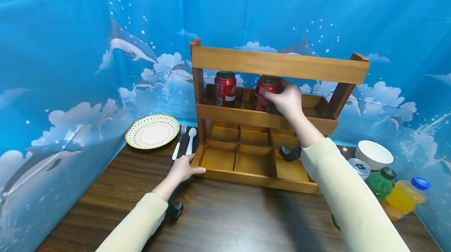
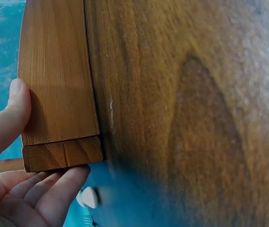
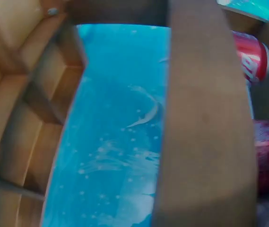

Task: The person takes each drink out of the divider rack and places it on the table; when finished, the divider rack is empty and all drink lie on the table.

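Apparently setting a red can (image 1: 264, 104) into the upper tier (image 1: 225, 110) of the wooden rack (image 1: 246, 178), beside another can (image 1: 225, 89); gripping it with the right hand (image 1: 290, 100), holding the rack's lower left corner with the left hand (image 1: 182, 168). Next, probably let go, withdraw beneath the top rail (image 1: 278, 64).

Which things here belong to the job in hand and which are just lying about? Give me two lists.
In the job, it seems:
wooden shelf, gripped by the left hand
red can, held in the right hand
second red can, standing on the shelf

Just lying about, apparently:
plate
fork
spoon
bowl
green bottle
yellow bottle
silver-topped container, partly hidden
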Available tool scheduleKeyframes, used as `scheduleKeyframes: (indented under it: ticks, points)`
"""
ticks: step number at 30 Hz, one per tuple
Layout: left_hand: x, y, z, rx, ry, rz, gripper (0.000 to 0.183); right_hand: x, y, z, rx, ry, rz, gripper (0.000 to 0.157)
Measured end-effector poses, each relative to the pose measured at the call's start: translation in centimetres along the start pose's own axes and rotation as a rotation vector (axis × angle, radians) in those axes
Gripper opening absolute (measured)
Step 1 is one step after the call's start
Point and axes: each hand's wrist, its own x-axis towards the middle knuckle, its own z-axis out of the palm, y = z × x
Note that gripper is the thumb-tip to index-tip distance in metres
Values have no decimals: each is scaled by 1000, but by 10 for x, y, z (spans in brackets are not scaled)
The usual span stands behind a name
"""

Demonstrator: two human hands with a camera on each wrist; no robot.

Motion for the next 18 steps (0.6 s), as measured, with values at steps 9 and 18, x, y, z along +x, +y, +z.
scheduleKeyframes:
  ticks: [9,18]
  points:
    - [-1,3,-3,6,-6,-10,81,-46,1,3,-73,356,-535,74]
    - [1,2,-2,-6,-39,-39,78,-80,-23,-43,57,423,-506,67]
